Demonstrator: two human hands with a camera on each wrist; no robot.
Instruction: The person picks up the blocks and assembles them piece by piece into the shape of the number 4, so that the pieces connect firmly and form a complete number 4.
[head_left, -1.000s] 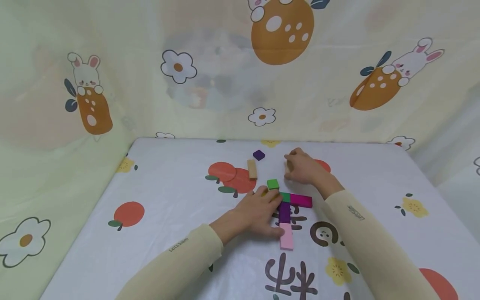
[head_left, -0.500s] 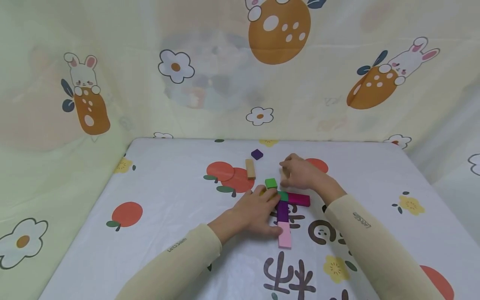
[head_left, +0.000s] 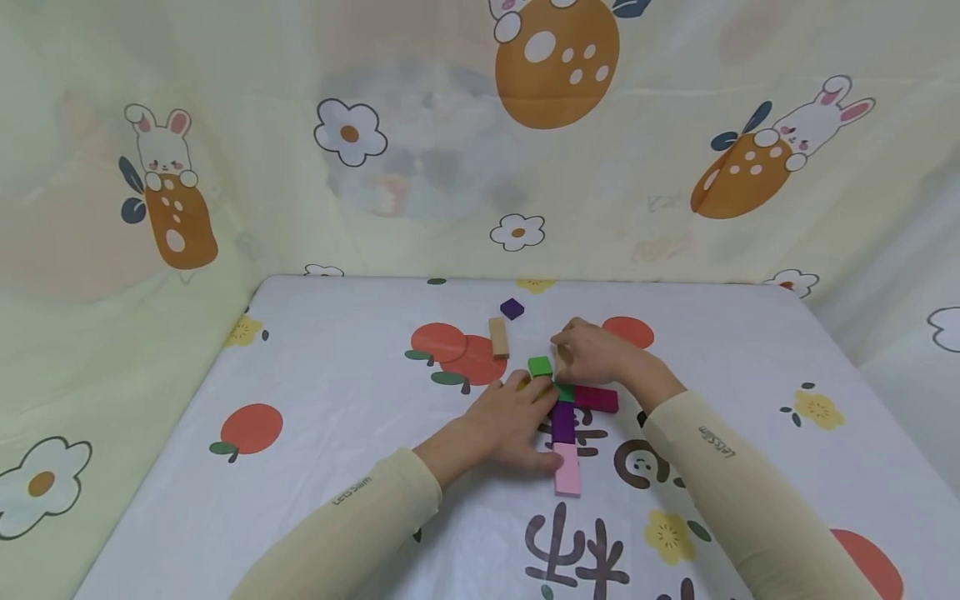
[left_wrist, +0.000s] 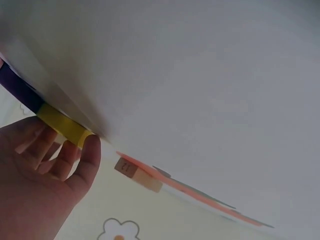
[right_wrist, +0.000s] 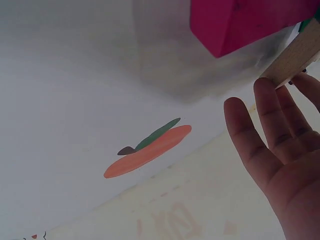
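Observation:
On the white cloth, my left hand [head_left: 506, 425] lies over a row of small blocks. Its fingers touch a yellow block [left_wrist: 62, 125], mostly covered in the head view, and its thumb reaches the edge of a pink block [head_left: 567, 475]. A purple block [head_left: 562, 422] joins the pink one to a green block [head_left: 566, 393], with a magenta block [head_left: 596, 399] to the right. My right hand [head_left: 600, 357] pinches a plain wooden block [right_wrist: 295, 57] just behind the green one. Beside it sits a bright green cube [head_left: 539, 367].
Farther back lie another plain wooden block [head_left: 498, 338] and a dark purple block [head_left: 512, 309]. A printed curtain [head_left: 420, 192] hangs behind the table [head_left: 345, 350], whose cloth carries fruit and flower prints.
My right hand has moved left and nearer with the wooden block, closing in on the green block. The left hand stays in place; the view shifts slightly.

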